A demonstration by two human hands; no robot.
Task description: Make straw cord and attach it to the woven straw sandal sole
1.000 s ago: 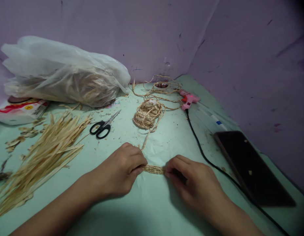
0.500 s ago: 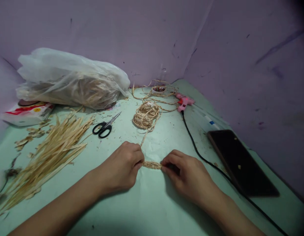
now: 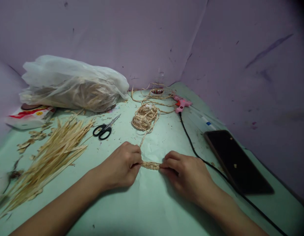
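While a short length of braided straw cord (image 3: 151, 165) is pinched at both ends low on the pale green table (image 3: 152, 209), the scene is recorded from the single head view. The left hand (image 3: 122, 167) is curled almost closed, its fingertips gripping the cord's left end; the right hand (image 3: 185, 175) is likewise closed, thumb and forefinger clamped on the right end. From the left-hand grip the cord is seen running up the table to a coiled bundle of cord (image 3: 144, 117). Black-handled scissors (image 3: 104, 128) are laid just left of that coil, with loose straw strips (image 3: 50, 157) spread further left and a plastic bag of straw (image 3: 73, 87) set against the purple wall. A pink glue gun (image 3: 180, 104) is placed right of the coil, its black cable (image 3: 198, 154) trailed past the right hand beside a dark phone (image 3: 237, 162). It is judged that the braid is best kept taut and flat between the two grips, so that strands are not loosened or twisted as the work is tightened.
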